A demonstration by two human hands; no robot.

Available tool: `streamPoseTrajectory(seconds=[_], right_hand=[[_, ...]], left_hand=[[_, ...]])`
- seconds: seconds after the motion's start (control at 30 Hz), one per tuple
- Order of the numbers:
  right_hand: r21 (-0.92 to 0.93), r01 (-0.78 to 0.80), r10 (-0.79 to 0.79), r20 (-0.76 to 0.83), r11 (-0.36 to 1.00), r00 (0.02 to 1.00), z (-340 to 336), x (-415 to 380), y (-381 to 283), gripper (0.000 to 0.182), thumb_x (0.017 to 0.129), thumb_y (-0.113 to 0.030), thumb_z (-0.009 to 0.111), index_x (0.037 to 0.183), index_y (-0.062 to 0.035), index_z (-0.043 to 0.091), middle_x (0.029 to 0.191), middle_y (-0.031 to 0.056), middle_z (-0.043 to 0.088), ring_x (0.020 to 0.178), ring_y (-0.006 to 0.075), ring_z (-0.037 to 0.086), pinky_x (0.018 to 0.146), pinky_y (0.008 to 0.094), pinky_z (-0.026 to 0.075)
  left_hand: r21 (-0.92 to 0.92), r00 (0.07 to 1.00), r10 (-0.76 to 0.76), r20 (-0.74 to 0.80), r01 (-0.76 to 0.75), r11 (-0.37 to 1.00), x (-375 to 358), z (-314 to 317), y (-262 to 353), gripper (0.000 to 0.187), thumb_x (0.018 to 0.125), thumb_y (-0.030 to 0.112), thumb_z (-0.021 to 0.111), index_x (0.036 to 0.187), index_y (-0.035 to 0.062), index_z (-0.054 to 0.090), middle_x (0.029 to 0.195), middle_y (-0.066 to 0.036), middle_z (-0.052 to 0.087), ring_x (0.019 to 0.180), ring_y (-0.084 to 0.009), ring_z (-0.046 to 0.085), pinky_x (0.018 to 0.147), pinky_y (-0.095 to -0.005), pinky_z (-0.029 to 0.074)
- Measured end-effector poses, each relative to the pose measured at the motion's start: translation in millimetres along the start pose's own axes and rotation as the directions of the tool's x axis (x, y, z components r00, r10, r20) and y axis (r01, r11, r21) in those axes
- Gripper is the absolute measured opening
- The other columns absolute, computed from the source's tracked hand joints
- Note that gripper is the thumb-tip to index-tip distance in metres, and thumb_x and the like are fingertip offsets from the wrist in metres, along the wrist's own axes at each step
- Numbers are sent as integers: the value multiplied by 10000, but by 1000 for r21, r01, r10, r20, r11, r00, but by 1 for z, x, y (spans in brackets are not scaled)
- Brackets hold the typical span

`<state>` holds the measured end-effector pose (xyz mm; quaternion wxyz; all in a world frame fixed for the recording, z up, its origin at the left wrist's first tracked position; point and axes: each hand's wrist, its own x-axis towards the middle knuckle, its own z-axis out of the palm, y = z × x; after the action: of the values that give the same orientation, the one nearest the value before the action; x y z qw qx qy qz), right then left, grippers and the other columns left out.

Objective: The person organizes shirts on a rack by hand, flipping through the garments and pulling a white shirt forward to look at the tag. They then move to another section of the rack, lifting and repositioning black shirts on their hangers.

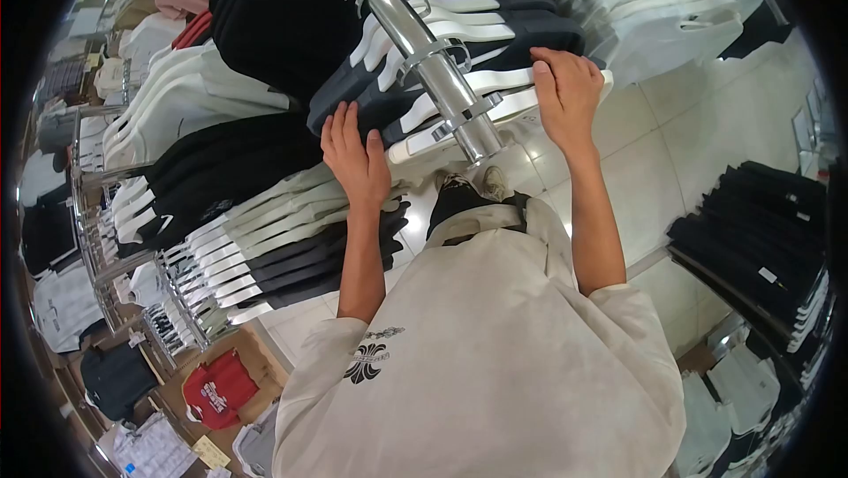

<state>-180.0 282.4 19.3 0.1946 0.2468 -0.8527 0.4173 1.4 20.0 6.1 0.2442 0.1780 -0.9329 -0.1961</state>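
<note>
Dark grey shirts (541, 29) hang on white hangers (473, 22) along a chrome rail (411, 32) that points toward me. My left hand (358, 160) lies on the left shoulder of one dark grey shirt, its fingers stretched out and the thumb apart. At the opposite shoulder, my right hand (568, 94) bends its fingers over the cloth with the thumb on the near side. The nearest white hanger (415, 144) runs below both hands, close to the rail's end. Chrome rings (431, 56) sit around the rail between the hands.
White shirts (654, 5) hang at the upper right. Black garments (230, 147) and light shirts (291, 208) fill racks on the left. A stack of black clothing (751, 231) is at the right. Below left, a red shirt (221, 390) lies on a brown surface. Tiled floor (609, 164) surrounds my feet.
</note>
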Motion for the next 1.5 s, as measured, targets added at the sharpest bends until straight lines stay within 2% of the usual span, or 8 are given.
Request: streamPoseTrajectory(seconds=[0.57, 0.87, 1.27, 1.37, 1.47, 1.5], right_hand=[[-2, 59, -59, -48, 998, 997, 2, -2, 1, 200, 952, -213, 590, 1023, -94, 733, 969, 45, 724, 1005, 236, 647, 1000, 424, 374], [16, 73, -72, -27, 997, 997, -2, 2, 4, 219, 943, -192, 577, 1028, -73, 741, 973, 73, 730, 985, 264, 656, 977, 413, 406], [19, 60, -59, -18, 998, 998, -3, 0, 3, 213, 933, -176, 578, 1025, -82, 745, 978, 70, 734, 987, 266, 656, 988, 403, 393], [12, 58, -58, 16, 998, 998, -3, -2, 7, 229, 942, -197, 589, 1087, -91, 730, 1024, 64, 730, 1000, 261, 655, 985, 389, 387], [-81, -14, 23, 111, 997, 994, -12, 5, -7, 290, 967, -257, 601, 1180, -84, 694, 1162, 98, 698, 1022, 290, 654, 996, 418, 400], [-37, -97, 101, 132, 995, 986, -15, 13, -13, 322, 975, -281, 602, 1214, -78, 678, 1211, 115, 675, 1050, 307, 645, 1010, 432, 403]], left_hand=[[4, 1000, -7, 9, 7, 1000, 0, -4, -3, 519, 980, 230, 518, 1472, 62, 515, 1543, -155, 470, 1431, -405, 352, 1173, -512, 241], [2, 1000, 1, 2, -1, 1000, -3, -3, 0, 512, 999, 255, 499, 1470, 53, 516, 1537, -171, 475, 1427, -409, 363, 1167, -512, 247], [13, 1000, -5, 3, 5, 1000, -6, -4, 1, 511, 1008, 266, 495, 1472, 52, 517, 1537, -168, 479, 1426, -404, 371, 1164, -511, 253], [7, 1000, 1, 10, -2, 1000, -6, -5, 0, 513, 1009, 267, 495, 1474, 52, 514, 1538, -166, 478, 1428, -401, 370, 1164, -512, 254], [0, 1000, 1, 16, -1, 1000, -4, -6, 1, 515, 1010, 268, 493, 1477, 52, 511, 1539, -162, 477, 1431, -399, 369, 1166, -513, 252], [0, 1000, 0, 15, 0, 1000, -4, -6, 0, 515, 1011, 269, 491, 1478, 53, 511, 1539, -161, 478, 1431, -398, 370, 1166, -513, 252]])
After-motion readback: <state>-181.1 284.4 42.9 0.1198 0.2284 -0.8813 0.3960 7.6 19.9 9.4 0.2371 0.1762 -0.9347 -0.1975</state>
